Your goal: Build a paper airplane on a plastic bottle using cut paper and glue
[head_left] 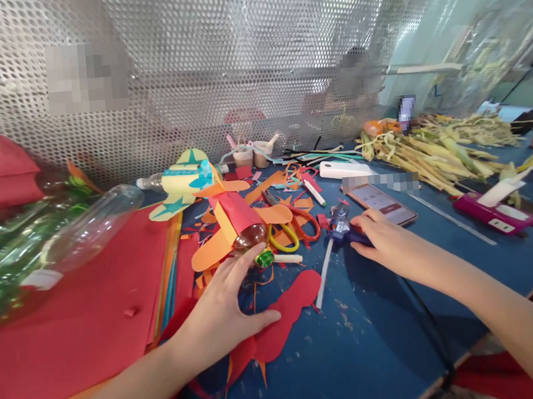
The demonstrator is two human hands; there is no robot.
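Note:
My left hand (pixel 223 301) is open, thumb and fingers apart. Its fingertips are at the neck of a bottle plane (pixel 235 217) wrapped in red paper with orange paper wings; I cannot tell whether they press on it. A green bottle cap (pixel 265 259) sits just beyond the fingers. Beneath the thumb lies a wavy-edged red paper cutout (pixel 287 311). My right hand (pixel 375 234) grips the handle of a dark blue glue gun (pixel 341 224), which lies low over the table. A whitish glue stick (pixel 325 273) slants down beside it.
Scissors (pixel 284 237), a marker (pixel 314 189) and paper scraps surround the plane. A yellow bottle plane (pixel 186 181) stands behind. Red paper sheets (pixel 88 336) and plastic bottles (pixel 97 225) fill the left. A phone (pixel 384 204), corn husks (pixel 424 156) and a purple power strip (pixel 498 212) lie right.

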